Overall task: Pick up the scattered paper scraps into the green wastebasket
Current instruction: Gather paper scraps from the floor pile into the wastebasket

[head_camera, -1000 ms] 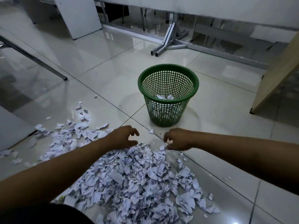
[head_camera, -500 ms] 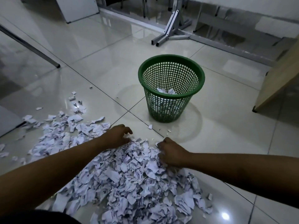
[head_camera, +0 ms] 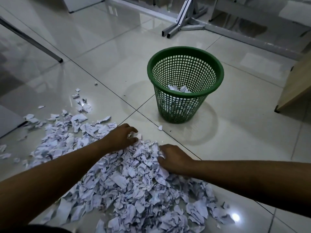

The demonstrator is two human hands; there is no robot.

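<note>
A large pile of torn white paper scraps (head_camera: 134,184) lies on the glossy tiled floor in front of me. More scraps (head_camera: 55,137) spread out to the left. The green mesh wastebasket (head_camera: 178,108) stands upright just beyond the pile, with a few scraps (head_camera: 178,89) at its bottom. My left hand (head_camera: 120,137) rests on the pile's far edge, fingers curled round some scraps. At the pile's right side, my right hand (head_camera: 175,159) digs its curled fingers into the paper. A single scrap (head_camera: 160,127) lies between my hands and the basket.
A grey metal table foot (head_camera: 178,29) stands behind the basket. A slanted metal leg (head_camera: 33,42) ends on the floor at far left. A wooden panel (head_camera: 294,88) rises at the right. A white board edge (head_camera: 8,121) lies at the left.
Both hands came down from just above the pile onto the scraps and closed in on them. The view dipped and moved nearer the floor.
</note>
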